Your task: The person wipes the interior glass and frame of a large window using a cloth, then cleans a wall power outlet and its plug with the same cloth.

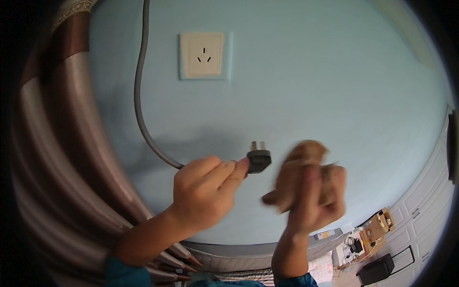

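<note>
My left hand grips a black three-pin power plug near its cord end, with the metal pins pointing up. From that hand a grey cable curves up the left side and out at the top of the view. My right hand holds a crumpled brown cloth, blurred, just right of the plug and apart from it. Above both hands, a white three-slot wall socket is set in the light blue wall, with nothing plugged into it.
A brown satin curtain hangs along the left. At the lower right are a bed edge, cardboard boxes, a black adapter with tangled cords, a black suitcase and white cabinet doors.
</note>
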A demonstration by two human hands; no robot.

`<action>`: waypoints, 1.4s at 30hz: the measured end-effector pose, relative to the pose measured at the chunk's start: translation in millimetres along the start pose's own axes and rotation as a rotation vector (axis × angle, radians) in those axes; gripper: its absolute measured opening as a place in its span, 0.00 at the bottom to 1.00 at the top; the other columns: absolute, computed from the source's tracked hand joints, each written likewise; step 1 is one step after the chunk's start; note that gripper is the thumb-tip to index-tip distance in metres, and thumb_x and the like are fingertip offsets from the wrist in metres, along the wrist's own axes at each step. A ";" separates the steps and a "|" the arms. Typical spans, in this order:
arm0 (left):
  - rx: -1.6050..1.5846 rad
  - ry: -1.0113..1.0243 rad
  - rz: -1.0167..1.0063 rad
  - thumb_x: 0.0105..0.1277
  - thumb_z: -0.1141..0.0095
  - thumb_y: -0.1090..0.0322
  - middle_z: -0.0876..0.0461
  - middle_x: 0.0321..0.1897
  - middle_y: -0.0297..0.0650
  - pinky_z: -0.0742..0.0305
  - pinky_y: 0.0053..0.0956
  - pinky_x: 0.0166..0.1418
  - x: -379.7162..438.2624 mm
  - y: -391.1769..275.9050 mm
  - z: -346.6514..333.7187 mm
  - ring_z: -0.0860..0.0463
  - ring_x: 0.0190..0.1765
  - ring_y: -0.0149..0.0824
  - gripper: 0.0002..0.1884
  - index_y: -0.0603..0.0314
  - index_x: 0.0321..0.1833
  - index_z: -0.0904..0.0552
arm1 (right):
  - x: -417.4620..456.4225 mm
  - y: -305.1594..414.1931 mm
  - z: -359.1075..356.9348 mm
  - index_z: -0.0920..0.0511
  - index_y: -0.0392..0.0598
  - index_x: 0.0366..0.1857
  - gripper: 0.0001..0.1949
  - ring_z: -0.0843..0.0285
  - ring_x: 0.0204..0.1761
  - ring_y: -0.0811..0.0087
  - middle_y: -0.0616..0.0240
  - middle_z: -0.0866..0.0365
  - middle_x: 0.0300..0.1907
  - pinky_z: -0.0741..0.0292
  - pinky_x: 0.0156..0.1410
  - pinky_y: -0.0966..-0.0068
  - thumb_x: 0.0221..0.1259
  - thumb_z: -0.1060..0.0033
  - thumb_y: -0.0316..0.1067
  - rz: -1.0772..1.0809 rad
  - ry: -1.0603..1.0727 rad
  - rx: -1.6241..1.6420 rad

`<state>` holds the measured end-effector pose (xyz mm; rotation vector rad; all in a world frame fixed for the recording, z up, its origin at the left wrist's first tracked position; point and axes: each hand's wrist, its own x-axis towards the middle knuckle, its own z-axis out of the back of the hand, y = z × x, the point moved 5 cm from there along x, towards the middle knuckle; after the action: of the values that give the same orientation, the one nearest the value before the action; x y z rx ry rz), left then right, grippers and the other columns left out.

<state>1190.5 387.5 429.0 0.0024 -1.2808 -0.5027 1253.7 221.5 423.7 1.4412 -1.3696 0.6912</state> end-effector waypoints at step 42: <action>-0.309 -0.247 0.062 0.54 0.31 0.76 0.17 0.28 0.35 0.36 0.29 0.36 4.1 -15.2 45.6 0.27 0.24 0.35 0.15 0.59 0.41 0.22 | -41.2 -83.8 4.6 0.23 0.40 0.42 0.12 0.21 0.34 0.72 0.67 0.20 0.34 0.24 0.37 0.73 0.72 0.49 0.38 -0.930 -0.128 0.528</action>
<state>1144.2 384.9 442.2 -0.3665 -1.4265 -0.6575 1324.6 222.5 362.7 2.3193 -0.4636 0.3374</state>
